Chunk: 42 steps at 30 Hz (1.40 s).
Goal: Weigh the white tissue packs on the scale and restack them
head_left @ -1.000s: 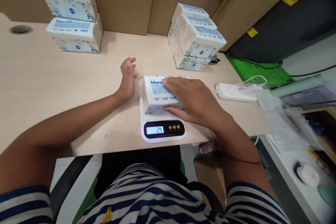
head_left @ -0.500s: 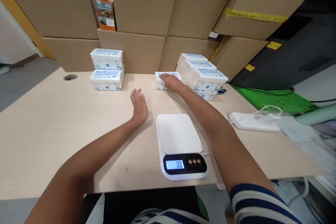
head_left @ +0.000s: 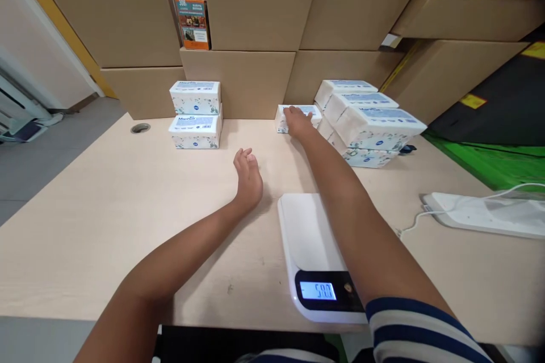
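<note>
My right hand (head_left: 298,121) reaches far across the table and lies on top of a single white tissue pack (head_left: 309,112) by the cardboard wall, fingers bent over it. My right forearm passes over the white kitchen scale (head_left: 304,232), whose lit display (head_left: 317,290) shows digits. My left hand (head_left: 247,173) rests on its edge on the table left of the scale, fingers loosely apart, holding nothing.
Two stacked tissue packs (head_left: 196,114) stand at the back left, and a pile of several packs (head_left: 370,125) at the back right. Cardboard boxes (head_left: 251,5) wall the far side. A white power strip (head_left: 481,214) with cable lies at right. A cable hole (head_left: 140,127) is at back left.
My right hand lifted the tissue pack off the scale and carried it to the back of the table beside the right pile. The left hand stayed put. The view tilted up.
</note>
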Tool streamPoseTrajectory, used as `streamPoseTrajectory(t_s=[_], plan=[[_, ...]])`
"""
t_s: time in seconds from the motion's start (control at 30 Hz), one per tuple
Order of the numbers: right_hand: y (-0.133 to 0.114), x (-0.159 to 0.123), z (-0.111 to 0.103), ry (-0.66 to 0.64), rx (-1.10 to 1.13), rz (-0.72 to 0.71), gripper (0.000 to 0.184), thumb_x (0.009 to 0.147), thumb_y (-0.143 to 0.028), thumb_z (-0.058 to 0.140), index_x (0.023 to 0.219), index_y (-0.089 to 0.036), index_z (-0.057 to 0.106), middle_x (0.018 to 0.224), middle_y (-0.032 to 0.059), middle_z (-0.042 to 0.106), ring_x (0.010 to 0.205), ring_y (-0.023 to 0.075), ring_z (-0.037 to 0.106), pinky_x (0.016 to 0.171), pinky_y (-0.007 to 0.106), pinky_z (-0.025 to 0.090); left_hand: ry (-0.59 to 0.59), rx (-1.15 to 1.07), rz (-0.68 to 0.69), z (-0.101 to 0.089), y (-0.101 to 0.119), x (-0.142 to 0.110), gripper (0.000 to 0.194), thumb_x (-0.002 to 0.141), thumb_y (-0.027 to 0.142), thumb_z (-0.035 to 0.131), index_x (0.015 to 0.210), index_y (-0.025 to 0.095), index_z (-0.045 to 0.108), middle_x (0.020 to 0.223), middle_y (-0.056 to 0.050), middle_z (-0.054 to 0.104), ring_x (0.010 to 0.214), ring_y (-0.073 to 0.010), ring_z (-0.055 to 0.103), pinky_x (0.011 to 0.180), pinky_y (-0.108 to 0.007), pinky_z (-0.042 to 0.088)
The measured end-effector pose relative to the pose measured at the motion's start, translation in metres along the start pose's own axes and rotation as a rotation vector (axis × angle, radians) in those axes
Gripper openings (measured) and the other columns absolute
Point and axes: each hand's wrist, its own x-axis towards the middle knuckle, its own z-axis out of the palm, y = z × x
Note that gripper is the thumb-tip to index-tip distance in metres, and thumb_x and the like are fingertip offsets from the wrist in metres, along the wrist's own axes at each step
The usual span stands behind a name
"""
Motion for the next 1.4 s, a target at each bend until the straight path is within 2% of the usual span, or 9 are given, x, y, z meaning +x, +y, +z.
streamPoseTrajectory(t_s=[0.2, 0.5, 0.67, 0.87, 0.97, 1.07, 1.13, 1.27, 1.4], plan=[[-0.002, 0.005, 0.009, 0.003, -0.01, 0.04, 0.073, 0.094, -0.01, 0.059, 0.164, -0.014, 0.039, 0.176, 0.03, 0.035, 0.168, 0.0473, 0.03, 0.129, 0.086, 0.023, -0.013, 0.029, 0.04, -0.001, 0.004, -0.002, 0.047, 0.114, 0.056, 0.028, 0.138, 0.021, 0.049, 0.165, -0.021, 0.043, 0.169, -0.0251, 0.033, 0.143, -0.046, 0.025], [-0.008, 0.01, 0.003, -0.014, -0.042, 0.081, 0.075, 0.091, -0.013, 0.066, 0.162, -0.01, 0.042, 0.17, 0.0363, 0.042, 0.159, 0.0518, 0.042, 0.122, 0.086, 0.033, -0.026, 0.028, 0.006, -0.003, 0.007, -0.001, 0.04, 0.117, 0.054, 0.03, 0.133, 0.024, 0.052, 0.165, -0.017, 0.044, 0.17, -0.0226, 0.032, 0.144, -0.045, 0.024], [-0.009, 0.005, 0.004, 0.003, -0.041, 0.069, 0.076, 0.096, -0.021, 0.067, 0.166, -0.013, 0.04, 0.174, 0.0338, 0.037, 0.162, 0.0496, 0.037, 0.125, 0.084, 0.031, -0.051, 0.031, -0.008, -0.004, 0.008, -0.001, 0.036, 0.118, 0.051, 0.031, 0.134, 0.025, 0.052, 0.166, -0.016, 0.043, 0.171, -0.0222, 0.03, 0.145, -0.047, 0.021], [-0.015, -0.005, 0.007, -0.008, -0.05, 0.093, 0.086, 0.092, -0.009, 0.063, 0.172, -0.011, 0.033, 0.181, 0.0315, 0.032, 0.171, 0.0458, 0.027, 0.131, 0.083, 0.023, -0.061, 0.02, -0.009, -0.002, 0.009, -0.002, 0.033, 0.118, 0.044, 0.034, 0.137, 0.023, 0.05, 0.168, -0.018, 0.04, 0.17, -0.0215, 0.03, 0.144, -0.045, 0.024], [-0.025, -0.009, -0.001, 0.013, -0.057, 0.106, 0.078, 0.093, -0.015, 0.065, 0.168, -0.012, 0.042, 0.178, 0.0315, 0.039, 0.168, 0.0479, 0.034, 0.127, 0.088, 0.026, -0.053, 0.037, -0.011, -0.001, 0.009, -0.001, 0.033, 0.118, 0.042, 0.035, 0.138, 0.022, 0.051, 0.168, -0.019, 0.041, 0.169, -0.0223, 0.032, 0.144, -0.045, 0.025], [-0.047, -0.013, -0.02, 0.097, -0.064, 0.076, 0.058, 0.098, -0.024, 0.065, 0.154, -0.013, 0.058, 0.163, 0.0306, 0.057, 0.159, 0.0484, 0.046, 0.124, 0.092, 0.021, -0.043, 0.059, -0.016, 0.0, 0.009, -0.002, 0.032, 0.117, 0.039, 0.038, 0.138, 0.02, 0.054, 0.166, -0.019, 0.045, 0.168, -0.0239, 0.036, 0.143, -0.045, 0.026], [-0.071, -0.018, -0.034, 0.187, -0.053, 0.0, 0.049, 0.101, -0.022, 0.057, 0.148, -0.011, 0.063, 0.154, 0.0287, 0.064, 0.154, 0.0444, 0.052, 0.129, 0.086, 0.018, -0.059, 0.075, -0.036, -0.001, 0.01, -0.003, 0.033, 0.116, 0.037, 0.042, 0.14, 0.018, 0.055, 0.168, -0.022, 0.045, 0.161, -0.0269, 0.047, 0.14, -0.046, 0.034], [-0.138, -0.031, -0.048, 0.265, 0.039, -0.283, 0.049, 0.106, -0.019, 0.039, 0.147, -0.012, 0.065, 0.149, 0.0247, 0.068, 0.145, 0.0382, 0.06, 0.129, 0.063, 0.039, -0.172, 0.226, -0.078, -0.003, 0.017, -0.006, 0.024, 0.111, 0.033, 0.052, 0.128, 0.021, 0.065, 0.168, -0.018, 0.05, 0.139, -0.0308, 0.068, 0.132, -0.052, 0.045], [-0.2, -0.039, -0.037, 0.157, 0.121, -0.515, 0.049, 0.11, -0.039, 0.044, 0.145, -0.015, 0.068, 0.152, 0.0201, 0.069, 0.142, 0.0395, 0.062, 0.118, 0.056, 0.052, -0.321, 0.446, -0.026, -0.007, 0.025, -0.01, 0.022, 0.108, 0.022, 0.053, 0.123, 0.026, 0.068, 0.153, -0.009, 0.065, 0.149, -0.0276, 0.063, 0.132, -0.047, 0.045]])
